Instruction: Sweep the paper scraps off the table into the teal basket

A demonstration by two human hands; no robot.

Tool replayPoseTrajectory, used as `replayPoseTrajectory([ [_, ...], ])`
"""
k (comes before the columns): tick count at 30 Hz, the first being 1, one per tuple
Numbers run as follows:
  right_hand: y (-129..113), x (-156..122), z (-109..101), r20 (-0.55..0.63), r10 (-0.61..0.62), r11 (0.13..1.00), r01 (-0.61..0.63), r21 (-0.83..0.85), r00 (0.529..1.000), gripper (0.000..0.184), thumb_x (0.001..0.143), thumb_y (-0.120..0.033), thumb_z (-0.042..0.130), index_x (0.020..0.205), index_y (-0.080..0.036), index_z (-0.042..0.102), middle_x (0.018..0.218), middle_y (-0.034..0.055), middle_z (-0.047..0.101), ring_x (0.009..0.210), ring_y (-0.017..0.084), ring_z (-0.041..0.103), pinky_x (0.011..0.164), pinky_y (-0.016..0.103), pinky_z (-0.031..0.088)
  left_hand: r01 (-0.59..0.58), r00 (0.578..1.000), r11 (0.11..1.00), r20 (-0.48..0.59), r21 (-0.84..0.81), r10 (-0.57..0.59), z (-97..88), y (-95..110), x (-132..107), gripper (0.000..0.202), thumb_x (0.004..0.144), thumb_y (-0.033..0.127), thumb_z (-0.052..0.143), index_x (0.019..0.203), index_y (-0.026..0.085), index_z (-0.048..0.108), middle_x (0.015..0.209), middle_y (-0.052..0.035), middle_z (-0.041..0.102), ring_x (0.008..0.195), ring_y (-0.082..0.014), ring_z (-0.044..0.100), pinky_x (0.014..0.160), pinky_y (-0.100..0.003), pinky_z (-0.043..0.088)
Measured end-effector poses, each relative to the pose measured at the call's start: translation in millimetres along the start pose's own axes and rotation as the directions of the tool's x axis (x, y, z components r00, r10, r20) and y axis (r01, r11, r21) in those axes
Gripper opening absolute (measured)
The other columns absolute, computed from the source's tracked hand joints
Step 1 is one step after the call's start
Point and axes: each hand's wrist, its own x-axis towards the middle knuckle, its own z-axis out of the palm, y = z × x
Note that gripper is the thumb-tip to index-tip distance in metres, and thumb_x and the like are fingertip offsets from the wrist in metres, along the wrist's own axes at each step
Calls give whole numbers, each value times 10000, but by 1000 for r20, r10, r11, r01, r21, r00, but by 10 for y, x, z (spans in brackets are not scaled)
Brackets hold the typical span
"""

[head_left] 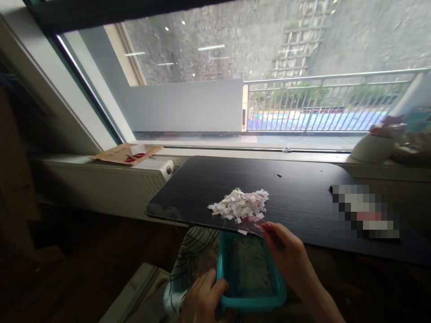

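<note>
My left hand [203,296] is closed around the left wall of a teal plastic bin [251,304], its thumb over the rim. Scraps lie on the bin's floor, just below the table's front edge. Between the thumb and fingers of my right hand [286,249] is a thin, see-through pinkish plastic piece [252,225]; its exact kind is unclear. The piece touches the front of a heap of small white paper scraps [239,204] on the black table [299,193]. One loose scrap [242,232] rests at the table edge.
Brown paper with red-handled scissors [135,157] lies on the sill at left, above a radiator [141,179]. A blurred-out flat object [365,213] is at the table's right. A white pot [373,146] stands by the window. Patterned cloth [191,255] is left of the bin.
</note>
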Motion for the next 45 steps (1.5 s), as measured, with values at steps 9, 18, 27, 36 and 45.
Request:
replayPoseTrajectory([
  [9,-32,-95,-115,-8,32,998,-33,-50,999,156,871,-272,498,936,-203,622,873,29,676,778,161,639,715,237,505,50,999,998,19,-24,-49,-39,105,19,100,732,244,607,790,226,528,818,-13,511,757,-210,529,638,-289,394],
  [18,-101,-214,-283,4,64,989,-63,-134,998,155,855,-282,510,936,-217,625,820,17,676,687,152,622,643,233,497,92,992,994,86,-58,-87,-126,290,46,126,697,162,621,774,224,543,845,-26,504,806,-237,492,659,-314,354],
  [27,136,113,-398,-221,149,942,-207,-265,964,300,818,-363,536,1027,-191,664,812,48,696,650,163,627,647,274,509,100,990,993,107,-66,-93,-185,303,85,124,682,135,569,769,219,538,831,-17,494,793,-228,486,658,-312,349],
  [36,176,431,-496,-202,180,963,-215,-163,963,308,756,-386,592,971,-183,679,757,44,704,620,160,639,590,262,510,90,992,992,99,-89,-81,-181,270,90,121,696,141,605,756,215,529,822,-21,495,783,-229,488,653,-314,345],
  [45,-72,225,-12,-41,32,985,-39,-169,999,239,826,-326,513,950,-195,670,767,32,683,626,146,601,609,243,496,40,994,998,99,-54,-34,-90,265,67,181,630,137,629,752,213,520,841,-33,515,786,-230,489,636,-313,343],
])
